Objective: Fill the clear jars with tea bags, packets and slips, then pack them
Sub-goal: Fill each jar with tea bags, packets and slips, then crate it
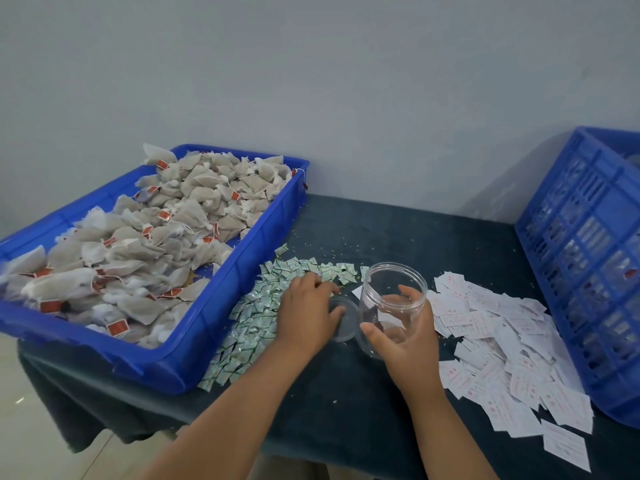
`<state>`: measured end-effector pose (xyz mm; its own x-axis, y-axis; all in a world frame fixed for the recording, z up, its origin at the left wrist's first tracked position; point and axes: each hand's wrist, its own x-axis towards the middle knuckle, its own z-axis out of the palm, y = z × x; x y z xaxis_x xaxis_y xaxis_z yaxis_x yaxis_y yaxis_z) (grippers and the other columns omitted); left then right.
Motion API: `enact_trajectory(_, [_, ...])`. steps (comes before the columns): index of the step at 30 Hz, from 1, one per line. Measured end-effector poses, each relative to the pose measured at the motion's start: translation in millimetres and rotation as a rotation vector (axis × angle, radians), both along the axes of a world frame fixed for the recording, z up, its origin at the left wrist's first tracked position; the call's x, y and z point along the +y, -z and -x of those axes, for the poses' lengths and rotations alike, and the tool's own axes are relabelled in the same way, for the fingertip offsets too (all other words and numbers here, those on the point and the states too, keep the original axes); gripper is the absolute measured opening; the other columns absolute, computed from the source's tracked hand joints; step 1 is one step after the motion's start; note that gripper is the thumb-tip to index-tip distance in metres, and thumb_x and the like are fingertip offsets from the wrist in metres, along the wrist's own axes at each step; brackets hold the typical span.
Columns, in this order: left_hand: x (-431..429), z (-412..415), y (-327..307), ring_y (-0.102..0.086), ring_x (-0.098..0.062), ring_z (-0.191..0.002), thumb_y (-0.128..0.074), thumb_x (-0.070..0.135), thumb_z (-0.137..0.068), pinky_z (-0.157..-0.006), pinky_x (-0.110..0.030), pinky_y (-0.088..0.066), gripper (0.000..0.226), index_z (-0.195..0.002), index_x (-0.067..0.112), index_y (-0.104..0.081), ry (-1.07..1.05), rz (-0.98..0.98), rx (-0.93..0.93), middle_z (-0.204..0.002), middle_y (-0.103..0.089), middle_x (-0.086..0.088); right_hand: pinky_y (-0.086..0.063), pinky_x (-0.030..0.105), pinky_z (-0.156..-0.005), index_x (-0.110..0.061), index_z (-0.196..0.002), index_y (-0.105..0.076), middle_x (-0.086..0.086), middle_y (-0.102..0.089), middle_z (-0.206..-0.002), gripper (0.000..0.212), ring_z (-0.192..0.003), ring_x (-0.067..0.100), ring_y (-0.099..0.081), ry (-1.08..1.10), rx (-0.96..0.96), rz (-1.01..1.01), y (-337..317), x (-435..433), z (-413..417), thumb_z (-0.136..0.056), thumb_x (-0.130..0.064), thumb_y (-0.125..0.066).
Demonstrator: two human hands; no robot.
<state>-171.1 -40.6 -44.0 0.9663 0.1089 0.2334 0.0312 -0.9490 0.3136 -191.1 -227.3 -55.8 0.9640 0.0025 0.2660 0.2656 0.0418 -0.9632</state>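
head view. entries for one worktop [346, 393] under a dark cloth, set against a grey wall.

1. blue tray [263, 244], left end of the worktop, overhanging its near left corner; heaped with tea bags [156, 237], red tags showing.
2. packets [256, 317], small, green and white, spread in a band along the tray's right wall, from mid worktop toward the near edge.
3. slips [495, 337], white with red print, a loose pile toward the right end, running to the near edge.
4. blue crate [581, 271], slatted, at the right end; contents too dim to name.
5. clear jar [377, 299], mid worktop, between packets and slips; long axis tipped, mouth up and leaning toward the far edge, base toward the person. whether anything lies inside cannot be told.
6. lid [346, 322], clear, flat on the cloth just left of the jar.
7. right hand [405, 334]: wrapped round the jar's lower wall, thumb on the left side, fingers round the far side.
8. left hand [306, 310]: palm down on the packets, fingers curled over them, thumb beside the lid; whether a packet is pinched is hidden.

judgement: the packet step is in hand. the jar mouth lies just right of the left hand, which is the nearer to the packets; a short carry rightward and over the rim would drop one in. slips sit on the jar's other side.
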Motion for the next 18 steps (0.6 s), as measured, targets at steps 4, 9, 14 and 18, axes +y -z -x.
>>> enact_trajectory(4, [7.4, 1.3, -36.1, -0.061, -0.011, -0.106, -0.067, 0.051, -0.096, -0.089, -0.034, -0.056, 0.038, -0.129, 0.033, -0.065, 0.046, 0.131, -0.042, -0.128, -0.054, 0.012, -0.060, 0.030, -0.070, -0.047, -0.134, -0.056, -0.012, -0.072, -0.122, 0.085, -0.086, 0.016, -0.072, -0.017, -0.037, 0.042, 6.9, -1.9, 1.5, -0.061, -0.034, -0.096])
enact_trajectory(9, [54.9, -1.6, -123.2, -0.062, 0.001, -0.082, -0.054, 0.060, -0.096, -0.067, -0.024, -0.049, 0.024, -0.106, 0.042, -0.067, 0.042, 0.158, -0.119, -0.103, -0.066, 0.023, -0.065, 0.055, -0.082, -0.051, -0.136, -0.053, -0.015, -0.069, -0.128, 0.091, -0.087, 0.025, -0.074, -0.061, -0.036, 0.180, 14.5, -4.9, -0.8, -0.067, -0.017, -0.101])
enact_trajectory(14, [138.8, -38.9, -152.2, -0.061, -0.022, -0.122, -0.051, 0.014, -0.103, -0.100, -0.038, -0.051, 0.037, -0.134, 0.027, -0.065, -0.114, -0.036, 0.331, -0.143, -0.062, 0.003, -0.065, 0.054, -0.079, -0.057, -0.132, -0.053, -0.018, -0.070, -0.129, 0.087, -0.068, 0.023, -0.072, -0.074, -0.019, 0.189, 11.1, -3.1, 1.6, -0.069, -0.018, -0.099])
enact_trajectory(18, [180.2, -42.8, -108.3, -0.060, -0.031, -0.126, -0.050, 0.003, -0.098, -0.099, -0.042, -0.055, 0.067, -0.158, 0.033, -0.042, -0.199, -0.121, 0.599, -0.159, -0.044, -0.009, -0.064, 0.030, -0.076, -0.057, -0.126, -0.058, -0.016, -0.072, -0.126, 0.087, -0.064, 0.012, -0.072, -0.097, -0.027, 0.142, 12.8, -0.3, 1.7, -0.073, 0.002, -0.095])
